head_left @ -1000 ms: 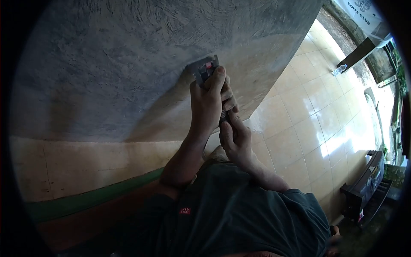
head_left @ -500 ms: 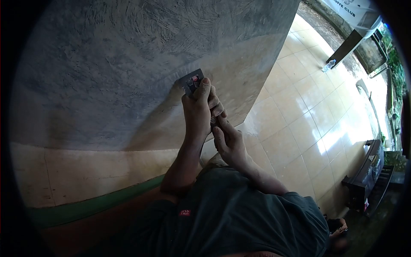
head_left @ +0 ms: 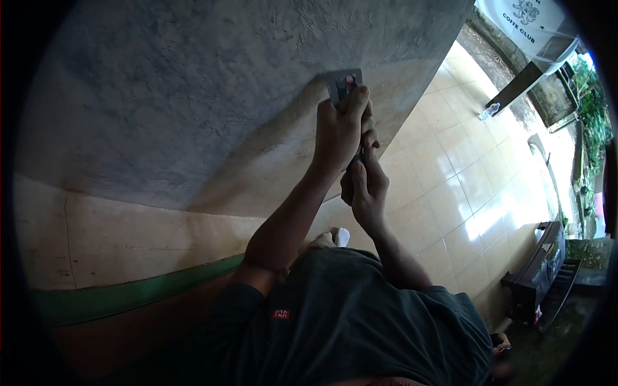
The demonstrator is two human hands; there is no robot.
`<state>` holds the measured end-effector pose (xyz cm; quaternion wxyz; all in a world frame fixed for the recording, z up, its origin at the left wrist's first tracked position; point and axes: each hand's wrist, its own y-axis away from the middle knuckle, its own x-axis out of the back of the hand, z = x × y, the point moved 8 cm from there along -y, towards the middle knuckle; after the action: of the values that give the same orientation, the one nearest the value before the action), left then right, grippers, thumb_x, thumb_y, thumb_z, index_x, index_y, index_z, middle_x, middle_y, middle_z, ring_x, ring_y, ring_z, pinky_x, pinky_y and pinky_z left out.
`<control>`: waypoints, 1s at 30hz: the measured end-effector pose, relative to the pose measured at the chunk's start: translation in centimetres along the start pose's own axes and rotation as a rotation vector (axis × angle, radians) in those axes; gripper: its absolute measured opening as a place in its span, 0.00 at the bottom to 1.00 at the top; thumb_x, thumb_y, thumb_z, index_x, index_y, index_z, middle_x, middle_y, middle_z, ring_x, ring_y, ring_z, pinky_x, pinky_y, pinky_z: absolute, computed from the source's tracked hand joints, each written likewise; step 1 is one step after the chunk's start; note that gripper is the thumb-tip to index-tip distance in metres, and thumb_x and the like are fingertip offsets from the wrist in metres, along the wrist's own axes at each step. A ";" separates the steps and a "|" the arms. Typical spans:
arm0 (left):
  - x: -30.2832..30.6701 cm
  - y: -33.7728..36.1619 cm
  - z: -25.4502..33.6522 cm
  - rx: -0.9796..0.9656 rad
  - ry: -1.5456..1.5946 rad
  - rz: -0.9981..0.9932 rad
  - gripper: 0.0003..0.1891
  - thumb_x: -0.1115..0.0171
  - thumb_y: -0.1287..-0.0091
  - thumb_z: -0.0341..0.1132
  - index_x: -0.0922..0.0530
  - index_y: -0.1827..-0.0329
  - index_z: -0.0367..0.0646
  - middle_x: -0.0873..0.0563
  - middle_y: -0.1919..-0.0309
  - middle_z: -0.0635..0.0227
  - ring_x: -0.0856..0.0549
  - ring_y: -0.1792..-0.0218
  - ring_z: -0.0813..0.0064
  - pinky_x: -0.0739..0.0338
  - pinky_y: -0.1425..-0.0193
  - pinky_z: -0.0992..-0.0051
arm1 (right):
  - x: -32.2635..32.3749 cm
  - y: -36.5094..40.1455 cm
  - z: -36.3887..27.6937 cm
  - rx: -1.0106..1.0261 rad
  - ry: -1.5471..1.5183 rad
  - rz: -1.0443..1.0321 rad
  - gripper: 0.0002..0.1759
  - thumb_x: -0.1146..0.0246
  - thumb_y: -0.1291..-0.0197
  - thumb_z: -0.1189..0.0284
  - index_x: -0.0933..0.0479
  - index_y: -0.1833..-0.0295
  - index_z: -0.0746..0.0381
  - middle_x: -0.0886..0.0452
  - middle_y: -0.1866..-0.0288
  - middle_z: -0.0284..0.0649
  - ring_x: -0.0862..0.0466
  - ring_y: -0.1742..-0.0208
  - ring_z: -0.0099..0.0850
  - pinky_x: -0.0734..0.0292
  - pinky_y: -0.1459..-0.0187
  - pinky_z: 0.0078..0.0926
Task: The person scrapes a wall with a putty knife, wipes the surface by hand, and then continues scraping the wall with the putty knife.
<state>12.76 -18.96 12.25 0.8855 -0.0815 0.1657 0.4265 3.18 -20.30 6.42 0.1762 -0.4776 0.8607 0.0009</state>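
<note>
Both hands grip a putty knife (head_left: 336, 80) whose flat grey blade carries a reddish label and lies against the plaster wall (head_left: 193, 96). My left hand (head_left: 346, 119) is wrapped around the handle just below the blade, thumb laid along it. Lower down, my right hand (head_left: 367, 186) closes on the handle's end, which mostly hides behind the fingers. The upper wall is dark grey and rough with swirled marks; a paler, smoother patch lies around the hands.
A beige band and a green strip (head_left: 135, 299) run along the wall's base. To the right lies a tiled floor (head_left: 444, 161) with a plastic bottle (head_left: 490, 111) beside a dark post (head_left: 515, 87). A dark wooden bench (head_left: 537, 276) stands at lower right.
Both hands have moved right and up in the view with the putty knife, toward the wall's right edge. The arms are stretched further out, and a pale foot now shows below.
</note>
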 end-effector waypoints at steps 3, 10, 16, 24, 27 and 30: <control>1.3 1.5 -3.1 0.029 -0.031 -0.064 0.17 0.49 0.28 0.43 0.28 0.74 0.42 0.27 0.85 0.73 0.24 0.83 0.79 0.26 0.76 0.75 | 0.7 2.6 1.4 -0.034 0.014 0.010 0.25 0.53 0.28 0.71 0.44 0.30 0.67 0.38 0.80 0.26 0.36 0.84 0.14 0.40 0.83 0.14; 4.4 5.7 -10.8 0.215 0.052 -0.044 0.14 0.46 0.29 0.41 0.31 0.53 0.38 0.16 0.67 0.61 0.14 0.65 0.70 0.21 0.66 0.75 | 4.6 7.7 5.0 -0.448 0.126 -0.009 0.21 0.45 0.32 0.64 0.30 0.43 0.70 0.27 0.77 0.34 0.26 0.80 0.19 0.32 0.79 0.17; 5.3 7.8 -12.1 0.233 0.198 0.050 0.13 0.52 0.26 0.41 0.34 0.52 0.39 0.17 0.66 0.57 0.15 0.64 0.68 0.22 0.57 0.74 | 4.2 7.1 1.4 -0.102 0.948 -0.011 0.21 0.35 0.45 0.72 0.27 0.46 0.65 0.19 0.62 0.50 0.17 0.63 0.42 0.24 0.59 0.32; 4.2 7.4 -11.5 0.118 0.405 0.205 0.12 0.53 0.26 0.41 0.36 0.51 0.40 0.18 0.70 0.57 0.15 0.70 0.68 0.20 0.64 0.73 | 4.1 5.2 2.8 -0.191 0.553 -0.258 0.30 0.46 0.37 0.77 0.42 0.29 0.64 0.21 0.65 0.38 0.22 0.69 0.25 0.26 0.64 0.24; 2.3 6.2 -10.6 -0.008 0.445 0.240 0.10 0.54 0.26 0.40 0.37 0.53 0.42 0.18 0.72 0.57 0.16 0.74 0.70 0.19 0.67 0.74 | 5.0 4.5 3.1 -0.389 0.192 -0.310 0.28 0.54 0.31 0.73 0.47 0.27 0.67 0.26 0.66 0.32 0.31 0.77 0.15 0.35 0.74 0.15; 1.3 5.1 -9.3 -0.132 0.323 0.326 0.09 0.54 0.26 0.39 0.38 0.56 0.44 0.19 0.75 0.58 0.17 0.77 0.71 0.20 0.73 0.75 | 6.0 3.2 2.3 -0.320 0.100 -0.306 0.25 0.54 0.31 0.73 0.42 0.30 0.68 0.28 0.71 0.30 0.34 0.79 0.14 0.39 0.77 0.14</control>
<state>7.43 -17.51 3.16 0.7596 -0.1786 0.2881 0.5551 -1.60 -23.09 1.89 0.0535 -0.6240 0.7747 0.0869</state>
